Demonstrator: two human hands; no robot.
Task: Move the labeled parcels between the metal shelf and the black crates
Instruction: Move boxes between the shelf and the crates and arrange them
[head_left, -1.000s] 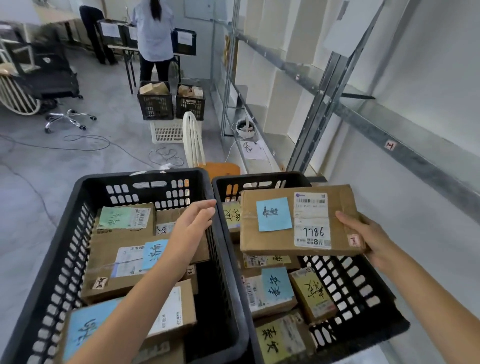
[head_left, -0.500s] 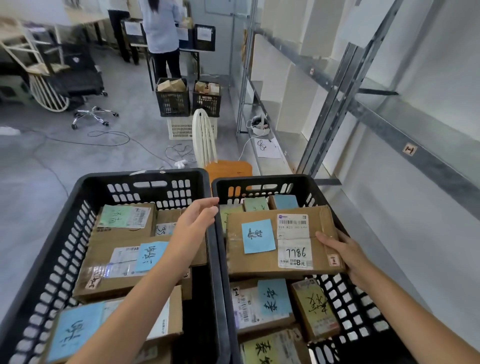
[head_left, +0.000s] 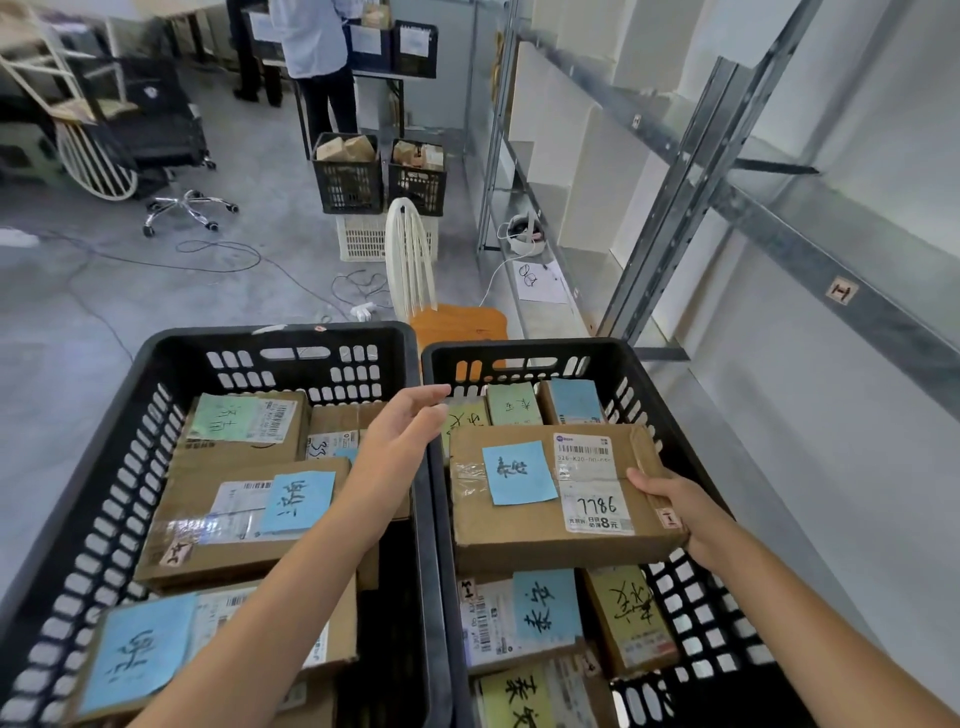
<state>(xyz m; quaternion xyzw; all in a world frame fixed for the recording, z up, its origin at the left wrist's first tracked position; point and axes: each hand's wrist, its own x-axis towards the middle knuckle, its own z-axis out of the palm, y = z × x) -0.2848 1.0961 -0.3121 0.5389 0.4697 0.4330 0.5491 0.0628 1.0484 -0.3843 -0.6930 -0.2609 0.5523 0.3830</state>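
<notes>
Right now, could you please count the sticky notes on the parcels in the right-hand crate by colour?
Blue notes: 3, one on the held parcel
Yellow notes: 3
Green notes: 1
Total: 7

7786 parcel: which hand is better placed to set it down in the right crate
Right. The right hand grips the 7786 parcel by its right end, above the right crate. The left hand hovers open near that crate's left rim, holding nothing.
</notes>
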